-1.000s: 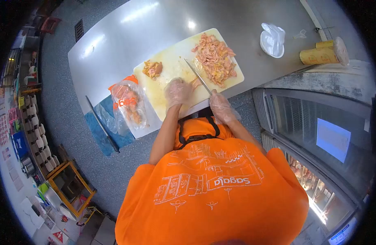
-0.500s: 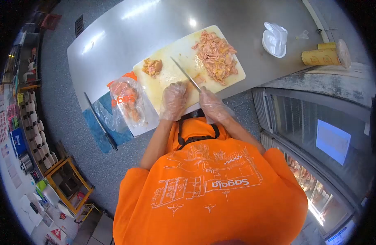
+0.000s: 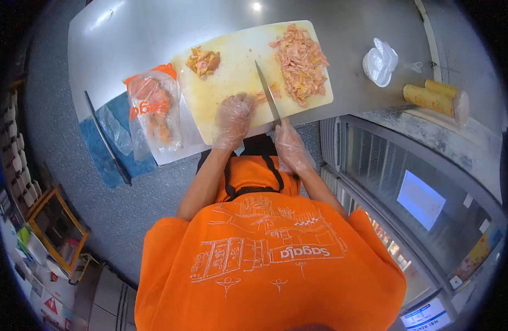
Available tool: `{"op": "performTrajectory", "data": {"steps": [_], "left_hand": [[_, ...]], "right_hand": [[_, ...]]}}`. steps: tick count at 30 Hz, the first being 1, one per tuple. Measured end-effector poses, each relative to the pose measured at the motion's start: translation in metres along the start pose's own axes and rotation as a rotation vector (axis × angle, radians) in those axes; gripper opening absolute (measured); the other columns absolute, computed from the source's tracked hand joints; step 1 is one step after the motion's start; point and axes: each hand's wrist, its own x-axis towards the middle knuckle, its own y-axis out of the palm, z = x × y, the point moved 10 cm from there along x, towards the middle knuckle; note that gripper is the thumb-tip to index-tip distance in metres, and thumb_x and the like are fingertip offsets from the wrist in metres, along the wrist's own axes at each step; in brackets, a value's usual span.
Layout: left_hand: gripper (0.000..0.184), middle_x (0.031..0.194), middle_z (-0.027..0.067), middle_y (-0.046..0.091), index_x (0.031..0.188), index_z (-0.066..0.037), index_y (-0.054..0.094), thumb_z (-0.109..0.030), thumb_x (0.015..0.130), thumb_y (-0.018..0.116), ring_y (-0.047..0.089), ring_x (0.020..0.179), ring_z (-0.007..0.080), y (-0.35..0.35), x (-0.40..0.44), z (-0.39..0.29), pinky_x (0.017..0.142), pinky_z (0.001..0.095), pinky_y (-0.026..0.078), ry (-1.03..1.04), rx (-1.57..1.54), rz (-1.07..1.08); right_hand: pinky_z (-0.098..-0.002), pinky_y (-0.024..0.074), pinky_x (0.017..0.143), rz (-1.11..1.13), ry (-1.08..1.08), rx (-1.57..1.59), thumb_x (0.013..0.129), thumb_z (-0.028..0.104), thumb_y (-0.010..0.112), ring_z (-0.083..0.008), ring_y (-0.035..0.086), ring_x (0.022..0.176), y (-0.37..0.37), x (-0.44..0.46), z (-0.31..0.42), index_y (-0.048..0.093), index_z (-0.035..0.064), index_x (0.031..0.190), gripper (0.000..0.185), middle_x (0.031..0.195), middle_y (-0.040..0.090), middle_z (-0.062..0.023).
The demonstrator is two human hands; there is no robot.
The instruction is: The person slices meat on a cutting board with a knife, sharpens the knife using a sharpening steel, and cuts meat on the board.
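My right hand (image 3: 291, 146), in a clear plastic glove, is closed round the handle of a knife (image 3: 268, 91). Its long blade points away from me over the white cutting board (image 3: 232, 47). My left hand (image 3: 233, 118), gloved the same way, rests on the board left of the blade with fingers curled. At its fingertips lies a small piece of raw meat (image 3: 260, 97), partly hidden, reaching towards the blade. Right of the knife is a large heap of sliced raw meat (image 3: 302, 63). A smaller clump of yellowish raw meat (image 3: 203, 62) sits at the board's far left.
Left of the board lies a plastic bag of raw meat (image 3: 154, 105). Beyond it, a sharpening steel (image 3: 105, 132) lies across a blue cloth (image 3: 99, 160). Towards the right of the metal table (image 3: 210, 16) are a white foam container (image 3: 378, 63) and yellow rolls (image 3: 430, 100).
The camera view has shifted. The knife blade has swung to a steeper angle and sits further right on the board, closer to the sliced heap. My left hand stays by the meat piece.
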Motion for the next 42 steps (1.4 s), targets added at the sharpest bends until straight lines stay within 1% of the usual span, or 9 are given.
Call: {"op": "performTrajectory", "data": {"steps": [3, 9, 14, 18, 24, 27, 31, 39, 42], "left_hand": [[0.015, 0.1, 0.0143, 0.067, 0.101, -0.007, 0.067, -0.012, 0.087, 0.064, 0.065, 0.092, 0.0326, 0.014, -0.004, 0.009, 0.085, 0.0451, 0.051, -0.009, -0.014, 0.018], [0.015, 0.096, 0.0139, 0.066, 0.1, -0.008, 0.066, -0.012, 0.086, 0.064, 0.064, 0.094, 0.0328, 0.02, -0.005, 0.009, 0.088, 0.0455, 0.051, -0.077, 0.137, 0.194], [0.014, 0.093, 0.0147, 0.069, 0.096, -0.008, 0.07, -0.02, 0.091, 0.066, 0.065, 0.087, 0.0355, -0.002, -0.005, 0.004, 0.083, 0.0464, 0.052, -0.066, -0.1, -0.046], [0.019, 0.098, 0.0185, 0.071, 0.099, -0.005, 0.073, -0.021, 0.088, 0.069, 0.067, 0.093, 0.0364, 0.031, -0.003, 0.041, 0.084, 0.0471, 0.052, -0.395, -0.275, 0.07], [0.024, 0.091, 0.0208, 0.071, 0.098, -0.006, 0.075, -0.024, 0.083, 0.069, 0.068, 0.089, 0.0403, 0.049, 0.014, 0.038, 0.082, 0.0491, 0.054, -0.37, -0.164, 0.134], [0.028, 0.091, 0.0211, 0.072, 0.1, -0.007, 0.077, -0.028, 0.083, 0.071, 0.07, 0.087, 0.0369, 0.047, 0.015, 0.034, 0.079, 0.0445, 0.055, -0.406, -0.07, 0.272], [0.028, 0.086, 0.0193, 0.072, 0.094, -0.008, 0.076, -0.032, 0.08, 0.074, 0.07, 0.08, 0.0354, 0.029, 0.013, 0.048, 0.074, 0.0436, 0.055, -0.452, -0.036, 0.296], [0.024, 0.085, 0.0159, 0.073, 0.089, -0.007, 0.073, -0.029, 0.08, 0.075, 0.071, 0.079, 0.0332, -0.011, 0.01, 0.04, 0.071, 0.0434, 0.055, -0.568, -0.04, 0.317], [0.025, 0.09, 0.0162, 0.072, 0.092, -0.006, 0.073, -0.029, 0.083, 0.075, 0.07, 0.083, 0.0336, -0.004, 0.006, 0.027, 0.074, 0.0428, 0.054, -0.336, 0.068, 0.161]], "right_hand": [[-0.0617, 0.0489, 0.077, 0.188, 0.241, -0.07, 0.1, 0.013, 0.046, -0.0564, 0.062, 0.091, 0.008, -0.013, -0.011, 0.046, -0.004, 0.121, 0.027, 0.096, 0.064, -0.0371], [-0.0603, 0.0517, 0.08, -0.07, -0.126, -0.053, 0.096, 0.008, 0.044, -0.0524, 0.065, 0.094, 0.023, 0.153, 0.038, 0.05, -0.0069, 0.121, 0.029, 0.099, 0.066, -0.036], [-0.0586, 0.0516, 0.081, -0.216, -0.191, 0.025, 0.101, 0.016, 0.044, -0.0512, 0.065, 0.091, -0.012, 0.216, 0.08, 0.053, -0.0026, 0.119, 0.027, 0.094, 0.065, -0.0336], [-0.0592, 0.0488, 0.08, -0.126, -0.211, -0.001, 0.104, 0.023, 0.046, -0.0532, 0.063, 0.091, -0.02, 0.132, 0.054, 0.051, -0.0017, 0.112, 0.027, 0.091, 0.065, -0.0324], [-0.0539, 0.0482, 0.071, -0.027, 0.036, -0.099, 0.106, 0.026, 0.047, -0.0453, 0.064, 0.078, -0.025, 0.048, -0.032, 0.051, -0.0013, 0.1, 0.028, 0.081, 0.063, -0.0271], [-0.0475, 0.0485, 0.067, -0.04, 0.107, 0.151, 0.108, 0.03, 0.042, -0.0357, 0.061, 0.07, -0.005, 0.055, -0.056, 0.052, -0.0007, 0.098, 0.033, 0.075, 0.061, -0.02], [-0.0614, 0.0494, 0.083, 0.051, 0.101, 0.275, 0.105, 0.023, 0.039, -0.0538, 0.065, 0.094, 0.016, 0.065, -0.072, 0.049, -0.003, 0.11, 0.028, 0.094, 0.065, -0.0349], [-0.0601, 0.0508, 0.084, -0.073, -0.05, 0.017, 0.103, 0.018, 0.041, -0.0532, 0.066, 0.093, -0.028, 0.06, -0.049, 0.054, -0.0005, 0.11, 0.024, 0.093, 0.067, -0.0339], [-0.0588, 0.0496, 0.078, -0.07, 0.044, 0.036, 0.103, 0.019, 0.048, -0.0514, 0.064, 0.087, -0.037, 0.069, -0.058, 0.053, -0.0011, 0.106, 0.021, 0.089, 0.064, -0.0306]]}}
